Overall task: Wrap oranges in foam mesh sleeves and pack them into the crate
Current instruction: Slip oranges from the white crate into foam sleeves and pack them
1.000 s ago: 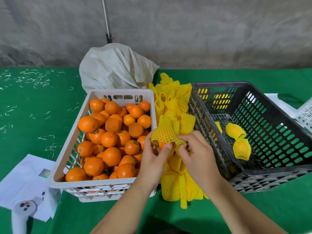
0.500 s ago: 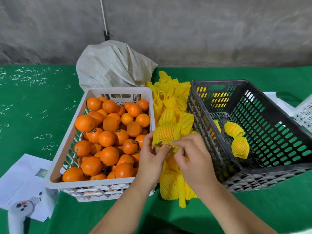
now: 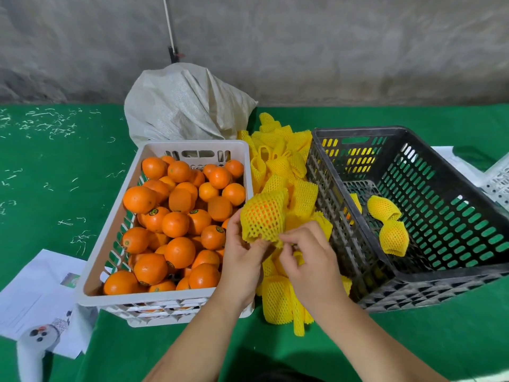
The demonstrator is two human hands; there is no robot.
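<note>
Between the two crates I hold an orange inside a yellow foam mesh sleeve; the fruit shows through the mesh. My left hand grips the sleeve's lower left edge. My right hand pinches its lower right edge. A white crate on the left is full of bare oranges. The black crate on the right holds two wrapped oranges. A pile of loose yellow sleeves lies between the crates.
A white woven sack sits behind the white crate against the grey wall. Papers and a white controller lie at the lower left on the green cloth. Another white crate pokes in at the right edge.
The sleeve has been pulled further over the orange, which is now fully covered and raised a little. Both hands shifted to the sleeve's lower edge.
</note>
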